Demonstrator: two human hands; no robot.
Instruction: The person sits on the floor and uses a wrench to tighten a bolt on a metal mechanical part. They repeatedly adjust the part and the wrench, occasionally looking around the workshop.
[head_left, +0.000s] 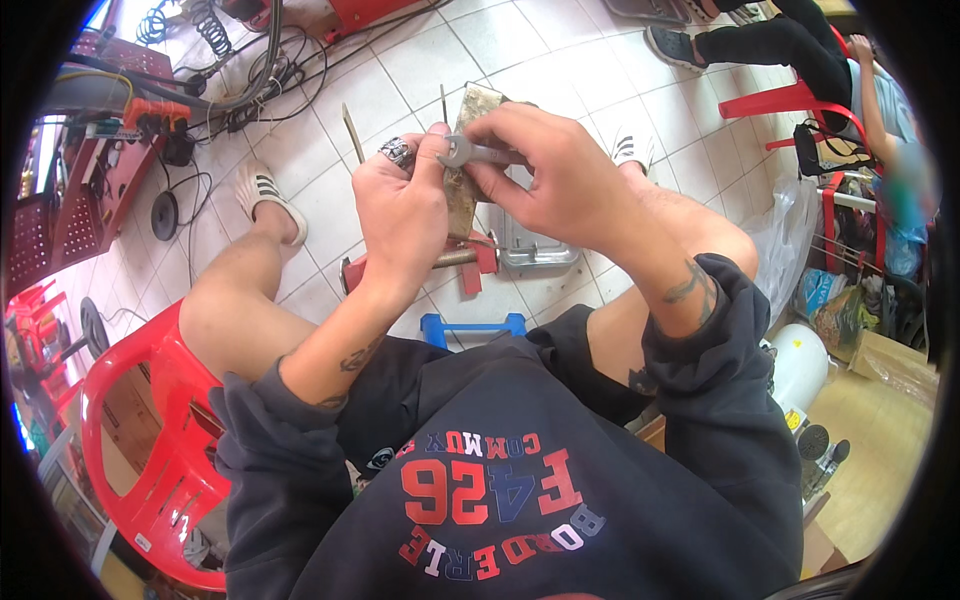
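In front of me my right hand (545, 170) grips a grey wrench-like tool (462, 152) with a rounded, notched head. My left hand (402, 215) is closed, its thumb against that head; what else its fingers hold is hidden. A chunky silver ring-shaped piece (397, 152) sits at the left fingers; whether it is worn or held is unclear. One thin pointed rod (352, 130) sticks up beyond the left hand, and another thin rod (444, 103) shows past the thumb. Below both hands is a worn wooden block (463, 205), partly covered.
A red metal frame (480, 252) and a metal tray (540, 252) are under the hands, near a blue stool (470, 328). My left side has a red plastic chair (130, 385) and cables (270, 85). Another person (880, 110) sits at far right.
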